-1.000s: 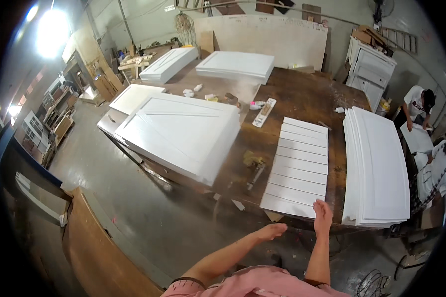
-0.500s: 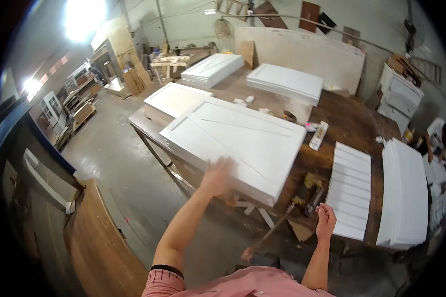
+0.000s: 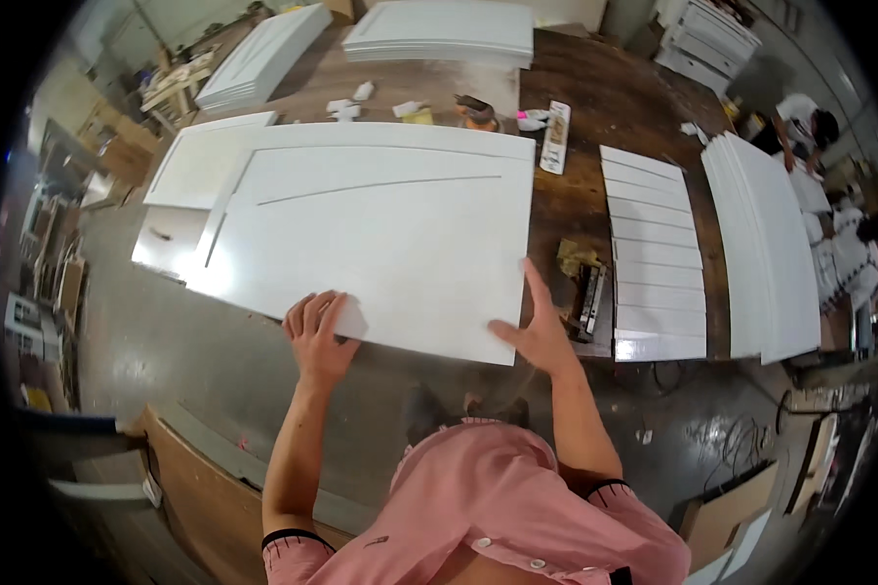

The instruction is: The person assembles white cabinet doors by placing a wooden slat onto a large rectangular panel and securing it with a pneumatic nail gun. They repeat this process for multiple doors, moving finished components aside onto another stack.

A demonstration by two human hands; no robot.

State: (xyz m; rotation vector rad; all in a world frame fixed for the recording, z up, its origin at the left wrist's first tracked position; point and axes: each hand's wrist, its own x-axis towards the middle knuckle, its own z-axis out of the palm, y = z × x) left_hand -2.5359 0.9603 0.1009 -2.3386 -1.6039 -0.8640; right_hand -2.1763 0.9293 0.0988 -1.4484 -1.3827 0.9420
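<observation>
A large white door panel (image 3: 390,234) with a raised border and a thin grooved line lies before me on the wooden table. My left hand (image 3: 319,336) has its fingers curled over the panel's near edge. At the near right corner is my right hand (image 3: 544,336), thumb reaching over the top face and fingers stretched along the right side. Its thumb and fingers are spread apart. Beyond the panel's far left corner, another white panel (image 3: 200,166) shows partly.
White panel stacks (image 3: 439,29) stand at the table's back. An orange-black tool (image 3: 476,113) and a white tube (image 3: 555,136) lie beyond the panel. To the right are a dark metal tool (image 3: 588,300), a grooved white board (image 3: 657,258) and stacked white sheets (image 3: 761,244). Cables (image 3: 741,444) lie on the floor.
My view has turned downward and closer to the panel. My left hand, blurred over the panel before, now rests at its near edge. My right hand has come to the near right corner.
</observation>
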